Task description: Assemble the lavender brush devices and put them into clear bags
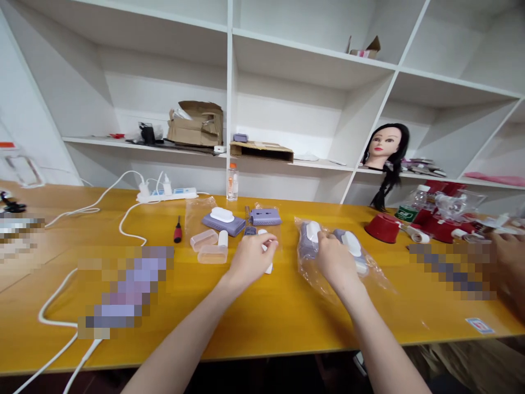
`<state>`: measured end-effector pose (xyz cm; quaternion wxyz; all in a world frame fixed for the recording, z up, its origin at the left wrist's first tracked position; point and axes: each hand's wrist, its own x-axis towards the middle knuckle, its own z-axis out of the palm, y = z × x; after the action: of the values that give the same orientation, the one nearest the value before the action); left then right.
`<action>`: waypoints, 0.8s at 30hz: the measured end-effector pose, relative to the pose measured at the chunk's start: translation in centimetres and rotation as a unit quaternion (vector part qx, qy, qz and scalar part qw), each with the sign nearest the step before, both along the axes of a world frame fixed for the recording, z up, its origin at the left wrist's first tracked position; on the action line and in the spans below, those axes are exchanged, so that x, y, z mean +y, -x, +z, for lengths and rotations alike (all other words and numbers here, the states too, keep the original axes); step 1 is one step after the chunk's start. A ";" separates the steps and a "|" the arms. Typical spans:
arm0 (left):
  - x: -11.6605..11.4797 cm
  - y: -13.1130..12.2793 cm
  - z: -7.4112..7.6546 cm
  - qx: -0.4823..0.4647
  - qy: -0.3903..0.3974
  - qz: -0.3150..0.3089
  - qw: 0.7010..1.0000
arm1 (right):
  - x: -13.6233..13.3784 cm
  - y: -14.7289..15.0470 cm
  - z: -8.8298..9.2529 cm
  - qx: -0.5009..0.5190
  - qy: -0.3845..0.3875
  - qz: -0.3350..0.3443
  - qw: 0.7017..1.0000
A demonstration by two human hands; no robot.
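My left hand (252,256) is low over the table, its thumb and index finger curved with a gap between them. Under it lies a slim white piece (268,268), partly hidden by the hand. My right hand (337,260) has its fingers curled down on a clear plastic bag (311,280); the fingertips are hidden. Inside the bag are purple blocks (305,246) with white oval tops (351,243). Left of my hands lie another purple block with a white oval piece (222,214), a purple housing (266,217) and translucent pinkish covers (212,254).
A red-handled screwdriver (178,232), a power strip (168,195) and white cables are on the left. A clear bottle (232,183) stands at the back. Red containers (382,228) and another person's hand (508,262) are on the right. White shelves (287,49) rise behind the table.
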<state>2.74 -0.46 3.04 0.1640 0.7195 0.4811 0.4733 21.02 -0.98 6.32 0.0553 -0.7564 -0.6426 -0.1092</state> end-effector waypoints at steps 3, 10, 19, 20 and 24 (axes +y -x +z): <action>1.4 2.6 0.3 -0.048 -0.025 0.103 0.993 | -0.1 1.9 0.5 -0.002 -0.040 0.046 0.998; 4.2 6.1 -1.3 -0.064 -0.031 0.261 0.963 | 4.7 4.1 0.6 0.104 -0.004 0.107 0.989; 3.6 3.3 -3.3 0.081 0.007 0.171 0.982 | 14.7 6.5 -3.3 0.283 0.066 0.070 0.954; 3.6 3.0 -3.6 0.093 0.013 0.158 0.983 | 15.1 6.5 -3.9 0.299 0.059 0.063 0.950; 3.6 2.1 -4.2 0.124 0.035 0.131 0.983 | 15.6 6.1 -5.7 0.346 0.019 0.054 0.936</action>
<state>0.64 3.10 -1.21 0.0645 0.6970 0.6040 0.3811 14.93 14.60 0.64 0.2656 -0.7124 -0.6256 0.1750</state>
